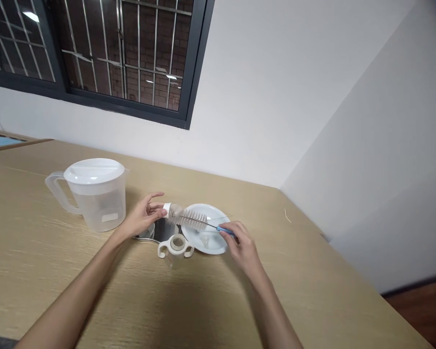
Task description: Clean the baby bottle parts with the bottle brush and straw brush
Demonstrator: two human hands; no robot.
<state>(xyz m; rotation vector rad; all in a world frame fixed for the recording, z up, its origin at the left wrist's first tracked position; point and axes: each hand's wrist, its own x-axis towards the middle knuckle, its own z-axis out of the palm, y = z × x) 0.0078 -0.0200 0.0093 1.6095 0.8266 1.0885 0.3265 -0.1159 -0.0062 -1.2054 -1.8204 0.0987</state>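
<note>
My left hand (147, 215) pinches a small white cap or ring (167, 209) between thumb and fingers, with one finger raised. Closed around the blue handle of a bottle brush (195, 220) is my right hand (242, 245). The brush lies across between both hands, its bristle tip at the white cap; whether it is inside the cap I cannot tell. Just below stands a clear baby bottle (177, 246) with two cream side handles and an uncovered mouth. Behind the brush sits a white plate (218, 245) carrying a clear, nipple-like piece (204, 241).
A lidded translucent pitcher (100, 201) stands at the left of the wooden table (305, 291). A shiny metal tray (162, 231) lies partly hidden behind my left hand and the bottle. The wall (257, 97) and a barred window (127, 53) bound the far side.
</note>
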